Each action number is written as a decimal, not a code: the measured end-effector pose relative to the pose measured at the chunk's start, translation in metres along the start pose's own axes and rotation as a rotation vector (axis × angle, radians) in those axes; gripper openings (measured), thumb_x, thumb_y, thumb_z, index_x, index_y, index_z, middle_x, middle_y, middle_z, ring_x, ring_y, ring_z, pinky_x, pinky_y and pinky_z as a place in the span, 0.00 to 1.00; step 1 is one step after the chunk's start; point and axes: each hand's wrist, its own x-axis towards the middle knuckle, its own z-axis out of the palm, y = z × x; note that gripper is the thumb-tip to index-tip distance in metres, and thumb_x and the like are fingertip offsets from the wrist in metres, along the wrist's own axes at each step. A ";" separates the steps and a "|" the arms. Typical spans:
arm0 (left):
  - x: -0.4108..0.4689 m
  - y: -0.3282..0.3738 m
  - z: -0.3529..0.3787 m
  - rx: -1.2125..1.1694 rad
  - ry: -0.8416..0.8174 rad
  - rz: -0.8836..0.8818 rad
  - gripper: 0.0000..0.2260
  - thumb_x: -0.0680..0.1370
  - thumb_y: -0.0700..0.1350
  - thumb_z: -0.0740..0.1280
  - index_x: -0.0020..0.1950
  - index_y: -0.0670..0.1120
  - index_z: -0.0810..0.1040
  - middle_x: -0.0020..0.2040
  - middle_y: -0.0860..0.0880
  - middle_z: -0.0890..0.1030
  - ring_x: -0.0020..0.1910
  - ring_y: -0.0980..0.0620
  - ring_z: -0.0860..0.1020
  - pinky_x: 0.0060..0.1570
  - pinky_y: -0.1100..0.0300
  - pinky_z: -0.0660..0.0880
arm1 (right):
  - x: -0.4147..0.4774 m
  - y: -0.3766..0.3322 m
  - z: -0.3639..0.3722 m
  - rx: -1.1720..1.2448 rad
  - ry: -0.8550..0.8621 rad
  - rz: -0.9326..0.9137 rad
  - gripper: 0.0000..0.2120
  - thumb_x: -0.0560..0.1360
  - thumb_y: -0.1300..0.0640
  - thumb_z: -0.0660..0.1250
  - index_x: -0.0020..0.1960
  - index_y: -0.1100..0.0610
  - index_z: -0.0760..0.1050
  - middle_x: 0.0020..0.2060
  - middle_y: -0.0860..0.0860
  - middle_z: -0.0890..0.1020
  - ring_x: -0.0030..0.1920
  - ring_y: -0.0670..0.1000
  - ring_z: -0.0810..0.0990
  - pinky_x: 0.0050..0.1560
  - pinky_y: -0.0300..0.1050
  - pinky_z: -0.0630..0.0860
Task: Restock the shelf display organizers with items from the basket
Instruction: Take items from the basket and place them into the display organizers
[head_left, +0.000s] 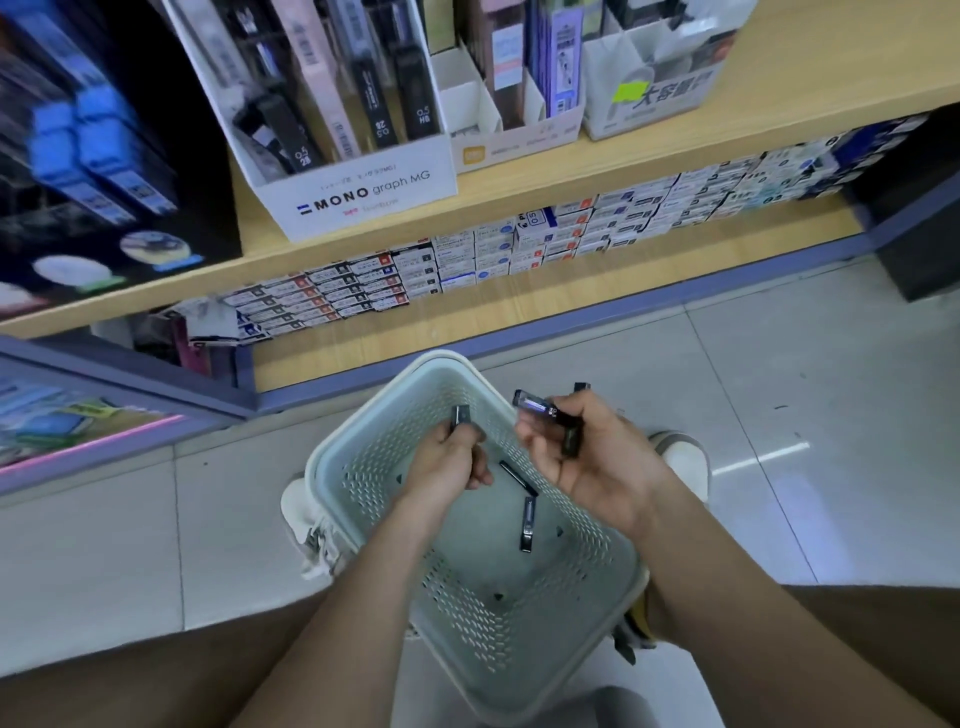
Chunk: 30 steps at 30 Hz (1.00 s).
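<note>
A pale green perforated basket (363, 441) stands on the floor between my feet. Two black lead cases (527, 522) lie on its bottom. My left hand (449, 462) is inside the basket and grips one black lead case (460, 415). My right hand (587, 457) hovers over the basket's right rim and holds several black lead cases (537, 404) fanned out. Above, on the wooden shelf, a white MONO graph MG display organizer (363, 192) holds upright lead cases.
More white organizers (519, 140) stand to the right on the same shelf (571, 171). Rows of small boxes (467, 260) fill the lower shelf. A dark display (78, 156) stands at the left. Tiled floor (831, 389) lies to the right; my shoes flank the basket.
</note>
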 end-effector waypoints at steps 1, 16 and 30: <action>-0.003 0.001 0.000 0.052 -0.038 -0.002 0.06 0.79 0.41 0.57 0.49 0.43 0.73 0.31 0.46 0.75 0.30 0.50 0.77 0.34 0.58 0.70 | -0.003 0.002 0.002 0.062 -0.020 -0.005 0.05 0.78 0.62 0.61 0.48 0.65 0.73 0.37 0.61 0.81 0.34 0.53 0.82 0.30 0.38 0.79; 0.017 -0.099 0.071 0.948 -0.015 -0.025 0.12 0.76 0.49 0.64 0.58 0.46 0.76 0.55 0.46 0.81 0.54 0.45 0.79 0.50 0.57 0.76 | 0.000 -0.017 -0.030 -0.247 -0.046 -0.014 0.30 0.71 0.30 0.56 0.45 0.56 0.78 0.24 0.47 0.63 0.20 0.43 0.55 0.19 0.33 0.52; 0.049 -0.068 0.028 0.838 0.072 0.211 0.08 0.74 0.49 0.65 0.50 0.49 0.74 0.45 0.47 0.82 0.46 0.44 0.79 0.41 0.56 0.72 | -0.002 0.047 -0.021 -0.896 -0.012 0.152 0.12 0.81 0.56 0.62 0.49 0.63 0.80 0.25 0.49 0.71 0.25 0.48 0.70 0.24 0.37 0.61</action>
